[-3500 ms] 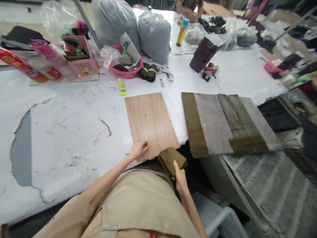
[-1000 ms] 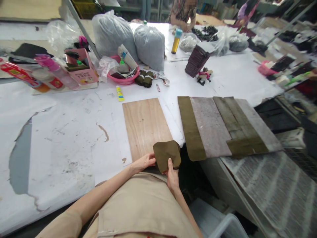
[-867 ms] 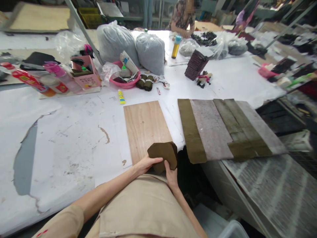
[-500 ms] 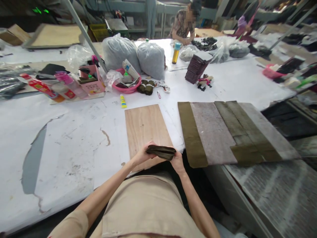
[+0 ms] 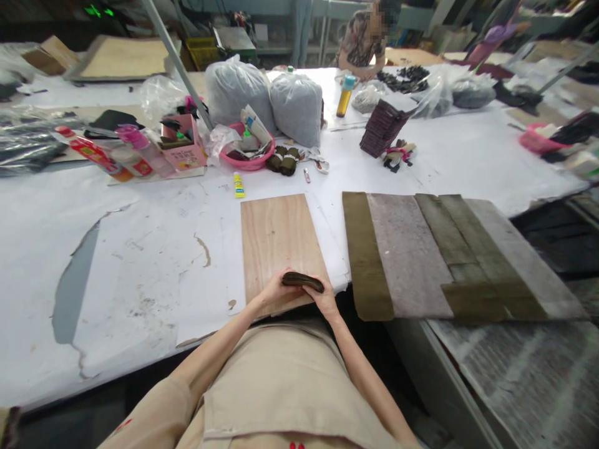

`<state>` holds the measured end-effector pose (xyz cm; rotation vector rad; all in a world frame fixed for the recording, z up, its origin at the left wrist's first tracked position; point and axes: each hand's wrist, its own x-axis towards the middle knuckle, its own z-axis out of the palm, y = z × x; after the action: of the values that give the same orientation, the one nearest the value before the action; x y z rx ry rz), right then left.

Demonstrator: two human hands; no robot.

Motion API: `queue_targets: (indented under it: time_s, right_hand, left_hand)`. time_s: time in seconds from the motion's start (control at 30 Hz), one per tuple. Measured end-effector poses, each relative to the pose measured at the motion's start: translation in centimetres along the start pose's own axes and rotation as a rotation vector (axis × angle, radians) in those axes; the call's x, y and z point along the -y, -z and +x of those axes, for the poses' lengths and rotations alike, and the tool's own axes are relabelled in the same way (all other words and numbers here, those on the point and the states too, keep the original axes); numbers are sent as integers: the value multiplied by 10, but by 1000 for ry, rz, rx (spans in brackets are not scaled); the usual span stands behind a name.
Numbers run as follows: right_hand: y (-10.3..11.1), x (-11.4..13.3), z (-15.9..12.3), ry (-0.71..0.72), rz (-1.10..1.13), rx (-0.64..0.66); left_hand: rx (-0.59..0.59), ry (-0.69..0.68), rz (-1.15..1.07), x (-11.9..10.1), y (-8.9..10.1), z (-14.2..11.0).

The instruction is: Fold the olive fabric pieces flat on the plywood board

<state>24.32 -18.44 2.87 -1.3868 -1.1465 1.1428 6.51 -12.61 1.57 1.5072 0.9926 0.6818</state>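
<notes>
A compact stack of dark olive pieces (image 5: 303, 282), perhaps cloth, is held between both hands over the near end of a wooden board (image 5: 274, 234). My left hand (image 5: 277, 290) grips the stack's left end, fingers closed round it. At its right end, my right hand (image 5: 322, 297) is closed on the same stack. The stack's edges face up in a slightly curved band. To the right lies a grey board (image 5: 405, 249) bearing flat olive strips (image 5: 369, 255).
Beyond the board are a yellow tube (image 5: 238, 186), a pink basin (image 5: 248, 163), stuffed plastic bags (image 5: 297, 109) and a dark stack (image 5: 386, 128). Bottles (image 5: 93, 153) stand at left. A slanted metal pole (image 5: 178, 62) rises there. Another person (image 5: 360, 47) leans on the far side.
The olive stack has gone from loosely fanned to a tight, even bundle. My right hand has moved inward along it. The camera view has shifted slightly.
</notes>
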Motion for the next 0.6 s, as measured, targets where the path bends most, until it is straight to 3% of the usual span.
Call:
queue_targets:
  time_s: [0.17,0.3,0.6]
  right_hand:
    - [-2,-10,4,-113,72,-36]
    - [0,-12,5,-112,84,-37]
    - [14,18,-9,-68,108,95]
  left_hand:
    - [3,122,-88,6,-5,-1]
    - [-43,156,-110,6,-12,-2]
    - [-101,194,-164,-13,-25,-28]
